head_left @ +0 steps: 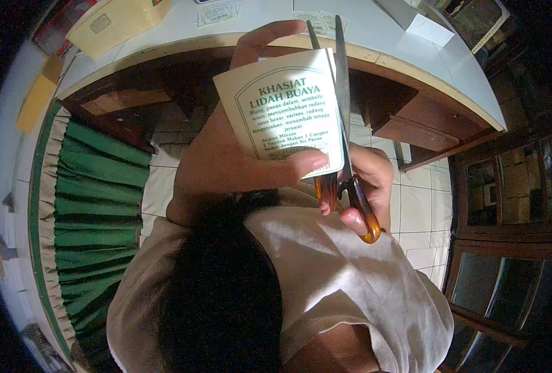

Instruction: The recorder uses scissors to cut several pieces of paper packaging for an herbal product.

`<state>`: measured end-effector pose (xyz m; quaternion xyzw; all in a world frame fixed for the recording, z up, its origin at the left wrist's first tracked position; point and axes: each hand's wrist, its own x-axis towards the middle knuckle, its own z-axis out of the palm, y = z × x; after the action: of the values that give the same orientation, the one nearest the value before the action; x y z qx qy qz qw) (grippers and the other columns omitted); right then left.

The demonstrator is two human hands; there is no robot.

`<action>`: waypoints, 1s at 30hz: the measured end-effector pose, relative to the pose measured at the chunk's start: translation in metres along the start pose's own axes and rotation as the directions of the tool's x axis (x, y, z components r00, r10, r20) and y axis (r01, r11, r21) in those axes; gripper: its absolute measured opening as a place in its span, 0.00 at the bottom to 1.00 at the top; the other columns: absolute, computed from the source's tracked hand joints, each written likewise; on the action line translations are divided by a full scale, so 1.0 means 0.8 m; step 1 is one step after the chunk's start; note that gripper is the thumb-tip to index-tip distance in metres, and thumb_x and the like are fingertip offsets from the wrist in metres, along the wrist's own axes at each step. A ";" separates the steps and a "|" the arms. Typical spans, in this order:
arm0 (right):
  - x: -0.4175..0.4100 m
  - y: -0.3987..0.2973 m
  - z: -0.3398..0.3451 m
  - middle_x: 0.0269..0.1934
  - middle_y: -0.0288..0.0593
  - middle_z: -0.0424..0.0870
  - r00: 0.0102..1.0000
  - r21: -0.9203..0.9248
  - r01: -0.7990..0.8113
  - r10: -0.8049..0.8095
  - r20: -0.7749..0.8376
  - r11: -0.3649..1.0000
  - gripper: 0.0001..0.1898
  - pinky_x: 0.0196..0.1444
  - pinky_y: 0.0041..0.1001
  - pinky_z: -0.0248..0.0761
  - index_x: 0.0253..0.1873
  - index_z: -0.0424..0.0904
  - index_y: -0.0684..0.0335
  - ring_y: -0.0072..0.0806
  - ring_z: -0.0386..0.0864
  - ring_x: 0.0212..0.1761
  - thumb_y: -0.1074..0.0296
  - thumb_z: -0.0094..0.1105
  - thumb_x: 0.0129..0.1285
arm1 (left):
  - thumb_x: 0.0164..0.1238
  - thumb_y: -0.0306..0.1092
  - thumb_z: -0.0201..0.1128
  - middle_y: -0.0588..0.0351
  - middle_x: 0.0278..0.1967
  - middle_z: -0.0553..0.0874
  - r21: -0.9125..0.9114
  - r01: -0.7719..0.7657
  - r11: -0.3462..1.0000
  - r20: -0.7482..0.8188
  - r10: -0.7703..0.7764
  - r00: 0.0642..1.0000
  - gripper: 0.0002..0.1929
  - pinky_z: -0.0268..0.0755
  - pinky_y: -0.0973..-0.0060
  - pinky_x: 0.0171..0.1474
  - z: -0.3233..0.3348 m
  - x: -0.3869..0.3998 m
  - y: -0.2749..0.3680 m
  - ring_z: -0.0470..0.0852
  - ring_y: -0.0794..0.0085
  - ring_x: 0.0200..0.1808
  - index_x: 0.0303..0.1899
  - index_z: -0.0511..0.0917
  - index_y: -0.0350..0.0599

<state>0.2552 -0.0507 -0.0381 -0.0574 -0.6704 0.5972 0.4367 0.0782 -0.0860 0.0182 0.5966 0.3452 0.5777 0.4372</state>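
My left hand (252, 158) holds up a white paper label (290, 112) printed in green, its thumb pressed over the lower edge. Scissors (343, 98) with amber-brown handles are in my right hand (371, 182), thumb and fingers in the loops. The blades point away from me, parted at the tips. One blade passes in front of the label's right edge, while the other goes behind the paper and shows again above it. Part of the right hand is hidden by the label and the handles.
Beyond my hands is a white-topped desk (266, 14) with a curved-looking front edge. On it lie printed labels (322, 22), another small stack (217, 15), a cream plastic tub (117, 28) and a white box (430, 29). A green curtain (96, 200) hangs at left.
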 end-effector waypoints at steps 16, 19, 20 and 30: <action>0.000 -0.009 -0.001 0.24 0.38 0.73 0.995 0.038 -0.098 0.098 -0.012 0.994 0.28 0.24 0.16 0.64 0.42 0.70 0.73 0.19 0.72 0.22 0.56 0.68 0.44 | 0.31 0.26 0.67 0.49 0.60 0.62 -0.028 -0.022 0.999 0.008 0.022 1.000 0.49 0.55 0.72 0.62 0.008 0.001 -0.009 0.62 0.69 0.60 0.63 0.50 0.37; 0.000 -0.010 0.000 0.24 0.37 0.73 0.994 0.032 -0.108 0.109 -0.021 0.994 0.28 0.24 0.16 0.64 0.42 0.70 0.73 0.19 0.72 0.21 0.56 0.69 0.43 | 0.40 0.23 0.68 0.50 0.46 0.72 0.070 -0.247 0.967 0.147 0.234 0.961 0.47 0.71 0.76 0.43 -0.003 0.008 -0.018 0.75 0.70 0.43 0.63 0.46 0.45; 0.001 -0.010 0.001 0.23 0.37 0.73 0.994 0.031 -0.104 0.105 -0.027 0.994 0.28 0.24 0.16 0.63 0.42 0.70 0.73 0.19 0.72 0.21 0.56 0.69 0.43 | 0.40 0.23 0.68 0.50 0.46 0.72 0.071 -0.247 0.966 0.147 0.235 0.961 0.47 0.71 0.76 0.43 -0.002 0.006 -0.017 0.75 0.70 0.43 0.63 0.46 0.45; 0.003 -0.011 0.000 0.24 0.37 0.74 0.995 0.060 -0.089 0.091 -0.030 0.994 0.26 0.24 0.17 0.63 0.43 0.71 0.73 0.19 0.71 0.22 0.61 0.68 0.43 | 0.36 0.22 0.67 0.51 0.50 0.69 -0.063 -0.152 0.986 0.132 0.160 0.978 0.48 0.66 0.75 0.50 -0.001 0.004 -0.021 0.71 0.71 0.50 0.63 0.47 0.42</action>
<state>0.2576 -0.0517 -0.0289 -0.0845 -0.6419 0.6347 0.4220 0.0792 -0.0768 0.0035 0.6483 0.2511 0.5769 0.4288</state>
